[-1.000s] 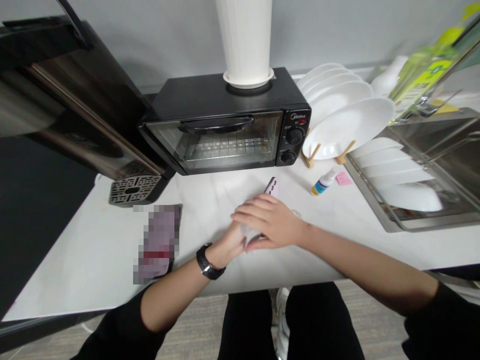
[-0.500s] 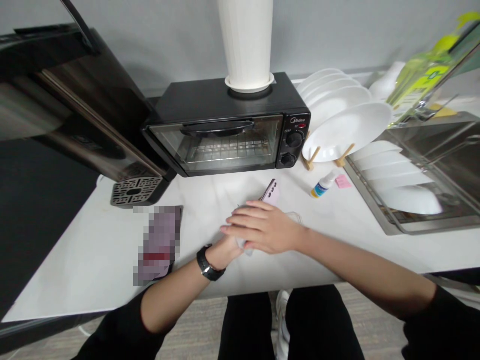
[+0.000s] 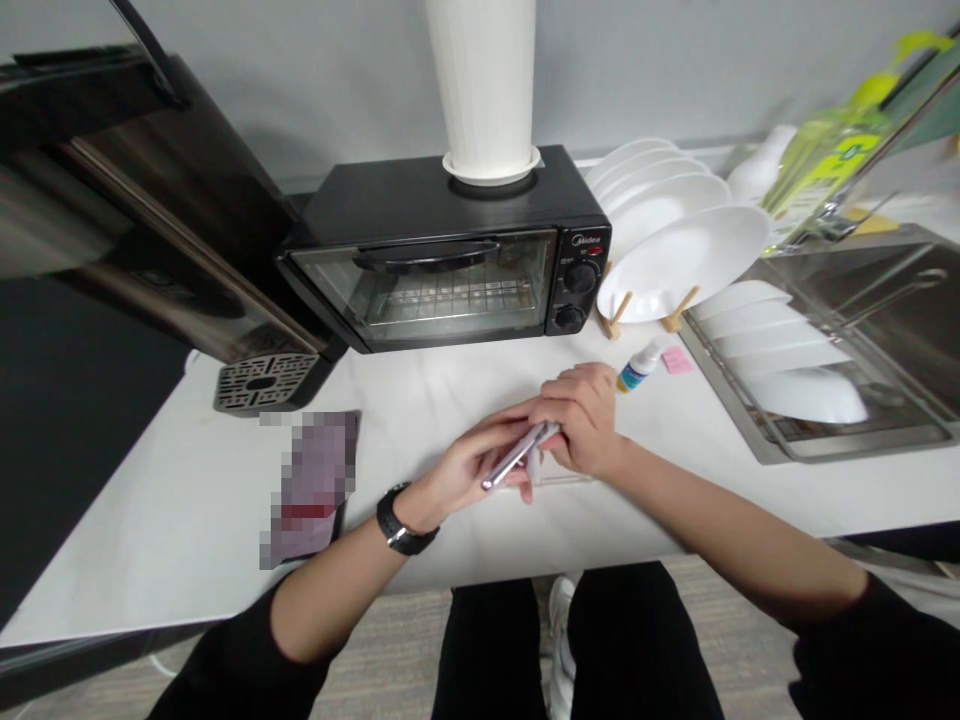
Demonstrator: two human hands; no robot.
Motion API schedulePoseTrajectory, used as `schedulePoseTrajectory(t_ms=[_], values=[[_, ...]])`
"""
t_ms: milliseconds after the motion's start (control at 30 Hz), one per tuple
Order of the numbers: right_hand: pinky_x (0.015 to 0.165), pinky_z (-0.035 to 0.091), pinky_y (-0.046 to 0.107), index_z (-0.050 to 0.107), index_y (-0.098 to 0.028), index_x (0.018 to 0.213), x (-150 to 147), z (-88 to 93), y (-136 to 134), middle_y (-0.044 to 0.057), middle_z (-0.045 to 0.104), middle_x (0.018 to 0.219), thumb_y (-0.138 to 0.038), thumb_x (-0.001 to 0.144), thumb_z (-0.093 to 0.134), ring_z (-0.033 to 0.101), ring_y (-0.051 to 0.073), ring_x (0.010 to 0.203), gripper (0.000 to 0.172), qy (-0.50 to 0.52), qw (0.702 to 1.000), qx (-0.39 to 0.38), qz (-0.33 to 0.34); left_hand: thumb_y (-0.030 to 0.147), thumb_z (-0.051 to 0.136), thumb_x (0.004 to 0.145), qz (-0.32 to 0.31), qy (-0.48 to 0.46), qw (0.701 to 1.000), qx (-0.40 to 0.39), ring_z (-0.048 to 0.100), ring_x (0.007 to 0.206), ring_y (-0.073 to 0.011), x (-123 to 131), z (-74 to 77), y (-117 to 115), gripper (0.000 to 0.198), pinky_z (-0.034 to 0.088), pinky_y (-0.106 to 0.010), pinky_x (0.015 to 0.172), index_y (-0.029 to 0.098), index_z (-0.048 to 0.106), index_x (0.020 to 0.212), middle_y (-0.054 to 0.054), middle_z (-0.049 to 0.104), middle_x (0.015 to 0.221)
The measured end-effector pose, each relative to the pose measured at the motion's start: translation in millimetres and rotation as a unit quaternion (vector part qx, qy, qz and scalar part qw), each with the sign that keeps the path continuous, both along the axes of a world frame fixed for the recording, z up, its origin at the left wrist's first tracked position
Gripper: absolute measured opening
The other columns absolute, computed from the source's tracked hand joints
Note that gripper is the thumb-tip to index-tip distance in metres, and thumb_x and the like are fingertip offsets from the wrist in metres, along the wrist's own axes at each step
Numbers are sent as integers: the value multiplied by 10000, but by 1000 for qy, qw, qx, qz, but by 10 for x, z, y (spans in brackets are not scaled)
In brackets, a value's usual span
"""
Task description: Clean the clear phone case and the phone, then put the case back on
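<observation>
A smartphone (image 3: pixel 517 458) is turned nearly edge-on above the counter, its shiny rim facing me. My left hand (image 3: pixel 457 470), with a black watch on the wrist, is closed around the phone from the left. At the far end of the phone, my right hand (image 3: pixel 577 415) is closed with bent fingers. A bit of thin white wipe (image 3: pixel 534 462) shows between the hands, mostly hidden by them. Beneath the hands lies a clear flat item, perhaps a phone case (image 3: pixel 566 480), partly covered. Just beyond my right hand stands a small spray bottle (image 3: pixel 637 367).
A toaster oven (image 3: pixel 450 200) with a white pot (image 3: pixel 487 90) on top stands at the back. White plates (image 3: pixel 682 265) rest in a rack beside a sink (image 3: pixel 780 455). A pixelated flat object (image 3: pixel 319 480) lies left, near a drip tray (image 3: pixel 266 382). A pink note (image 3: pixel 677 360) lies right.
The phone has turned from lying under my flat right hand to an edge-on tilt. My right hand has moved right and away, curling its fingers; my left hand shows more.
</observation>
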State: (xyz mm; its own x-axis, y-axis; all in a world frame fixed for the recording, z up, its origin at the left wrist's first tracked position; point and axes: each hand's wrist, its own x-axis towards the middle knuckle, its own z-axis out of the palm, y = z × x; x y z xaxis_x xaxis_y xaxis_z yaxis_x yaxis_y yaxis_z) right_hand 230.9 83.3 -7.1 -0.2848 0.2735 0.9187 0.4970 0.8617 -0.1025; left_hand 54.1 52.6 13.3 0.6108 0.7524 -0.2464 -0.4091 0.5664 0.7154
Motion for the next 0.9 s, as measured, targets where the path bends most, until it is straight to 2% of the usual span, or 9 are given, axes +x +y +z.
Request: schedulePoseTrajectory(t_ms=[133,200,300,367,467,567,667,767,900], values=[[762,428,436,535,-263,957,-32,59,-56,43,554,860,-533,1096,276,553,236,801,399,154,980,-129,-17,844,636,783,-83,17,993,84,479,503,-125,-6,17,2,684,587,-362,558,187,721,955,0,561,684],[742,437,420,505,-260,961,-63,71,-81,47,519,866,-508,1099,251,545,245,818,381,196,962,-190,-19,890,663,695,-102,60,982,147,564,596,-161,1,40,-20,743,574,-356,611,180,713,909,-43,610,791],[728,459,388,498,-249,1008,-111,35,-107,49,503,885,-410,1107,220,548,238,837,336,213,941,-263,-22,524,891,720,-40,211,939,270,566,708,-167,16,60,-59,407,492,-281,684,190,712,868,-42,630,834],[742,473,369,510,-242,1005,-137,-3,-115,44,517,891,-380,1110,247,556,221,841,315,216,935,-281,-2,292,862,771,47,297,894,332,520,721,-164,20,49,-65,179,449,-263,733,201,712,803,-17,601,770],[781,489,363,562,-234,973,-159,-22,-111,42,561,904,-393,1109,339,572,206,861,305,216,934,-283,34,152,790,773,131,361,847,369,502,752,-188,3,11,-40,107,426,-276,828,204,708,728,-2,526,684],[815,505,390,631,-236,972,-150,21,-105,49,596,923,-392,1099,400,592,213,893,307,227,934,-275,23,145,797,731,175,371,846,341,512,775,-219,-17,-23,-14,130,423,-293,847,212,694,689,4,466,637],[877,519,447,697,-261,1030,-110,89,-117,63,600,954,-406,1099,393,605,240,962,343,260,936,-236,-14,187,817,706,163,362,854,336,529,783,-241,-7,-47,-14,137,435,-310,825,220,684,688,-12,486,655],[916,523,506,734,-329,1159,-51,134,-140,89,570,1063,-473,1091,376,594,284,1053,392,263,953,-147,-45,180,809,686,112,388,830,386,497,705,-219,23,-63,-35,198,440,-320,796,228,632,613,-7,468,631],[874,537,467,669,-356,1351,4,133,-152,78,608,1106,-434,1092,387,606,265,1031,391,75,993,-74,47,123,772,677,95,393,810,424,556,788,-234,48,-87,-76,140,453,-350,855,225,706,746,-38,609,763]])
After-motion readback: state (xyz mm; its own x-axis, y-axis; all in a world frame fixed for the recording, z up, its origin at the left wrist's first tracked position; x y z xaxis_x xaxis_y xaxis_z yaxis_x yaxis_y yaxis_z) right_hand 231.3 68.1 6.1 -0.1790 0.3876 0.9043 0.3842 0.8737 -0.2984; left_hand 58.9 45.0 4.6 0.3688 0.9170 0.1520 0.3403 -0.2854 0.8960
